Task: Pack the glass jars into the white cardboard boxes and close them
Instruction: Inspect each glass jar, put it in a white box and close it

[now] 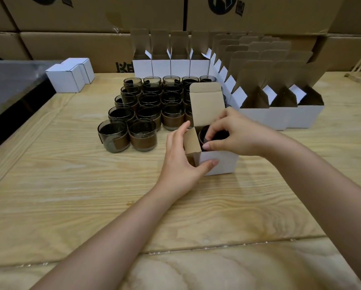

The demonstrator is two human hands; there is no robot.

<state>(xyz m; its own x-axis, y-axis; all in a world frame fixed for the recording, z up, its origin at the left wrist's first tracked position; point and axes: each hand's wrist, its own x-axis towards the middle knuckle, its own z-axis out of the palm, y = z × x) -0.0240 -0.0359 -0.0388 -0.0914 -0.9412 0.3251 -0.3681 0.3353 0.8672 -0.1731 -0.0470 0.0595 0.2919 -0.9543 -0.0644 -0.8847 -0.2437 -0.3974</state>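
An open white cardboard box (223, 163) stands on the wooden table (91, 195) in front of me, its top lid upright. My left hand (182, 158) grips the box's left front corner, thumb on the white front. My right hand (231, 132) pinches the rim of a dark glass jar (204, 135) that sits partly inside the box. Several more dark glass jars (142, 109) with brown bands stand grouped behind it to the left.
Rows of open white boxes stand at the back (171, 65) and to the right (279, 116). Two or three closed white boxes (68, 75) sit at the far left. Brown cartons (91, 17) wall the back. A dark surface (12, 84) borders the left.
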